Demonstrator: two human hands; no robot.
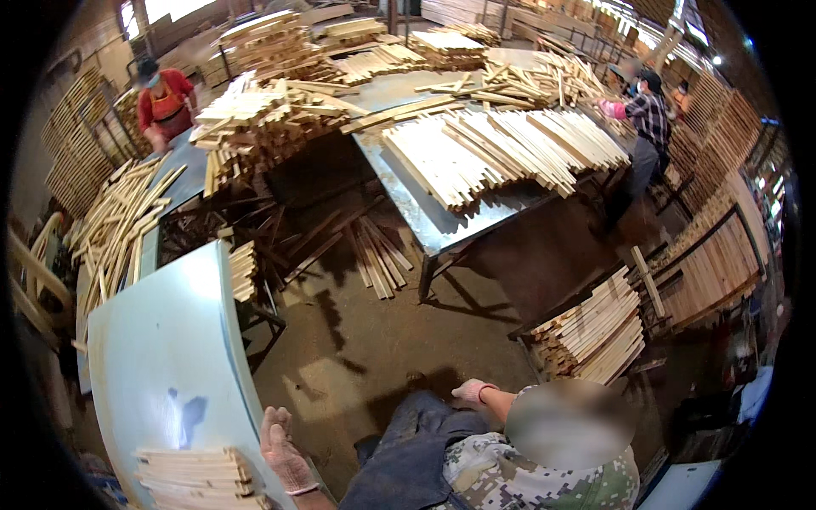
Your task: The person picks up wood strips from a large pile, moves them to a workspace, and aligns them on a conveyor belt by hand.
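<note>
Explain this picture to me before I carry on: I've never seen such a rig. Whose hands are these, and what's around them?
There is no machine here, just a person at work. The single picture comes from a wide fisheye camera on that person's head, looking down, so straight edges bend near its rim. The pale-gloved left hand, open, is by the edge of a smooth pale-blue table; a low stack of pale wooden strips lies on it. The pale-gloved right hand shows against the brown floor. I see nothing held in either. Farther off, a blue table on dark legs bears a broad layer of light wooden slats.
</note>
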